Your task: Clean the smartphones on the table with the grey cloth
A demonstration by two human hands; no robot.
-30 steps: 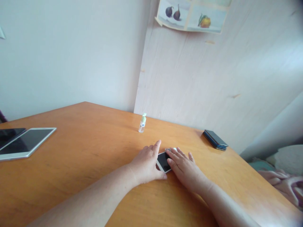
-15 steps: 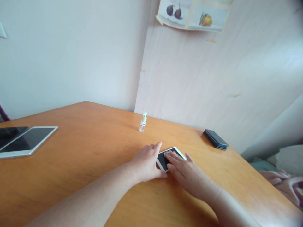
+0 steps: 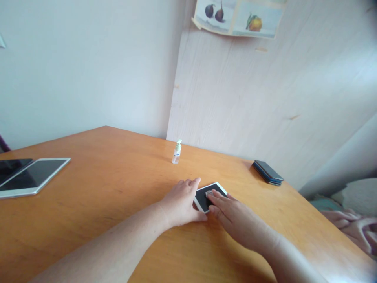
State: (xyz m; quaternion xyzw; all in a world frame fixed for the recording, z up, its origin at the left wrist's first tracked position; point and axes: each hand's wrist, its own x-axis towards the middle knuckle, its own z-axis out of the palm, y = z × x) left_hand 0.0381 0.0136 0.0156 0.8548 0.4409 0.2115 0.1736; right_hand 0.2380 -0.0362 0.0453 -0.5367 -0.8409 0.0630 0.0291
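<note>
A white-framed phone [image 3: 201, 199] with a dark screen lies face up on the wooden table. My left hand [image 3: 183, 202] holds its left end, the thumb at the near corner and the fingers at the far side. On the screen, my right hand [image 3: 228, 210] presses a small greyish-white wad [image 3: 209, 193], probably cloth or tissue, under its outstretched fingertips. Most of the wad is hidden by those fingers, and the hand covers the phone's right part. Beyond the hands stands a small clear bottle [image 3: 176, 156] with a pale green pump top.
A white tablet [image 3: 37, 175] overlaps a dark device [image 3: 11, 167] at the table's left. Several dark phones or similar flat devices [image 3: 268, 172] are stacked near the right back edge. The table [image 3: 118, 169] meets a wall behind; bedding [image 3: 350, 228] lies beyond its right edge.
My right hand and the wad have shifted slightly to the right across the screen. My left hand keeps its place at the phone's end. The view has moved a little.
</note>
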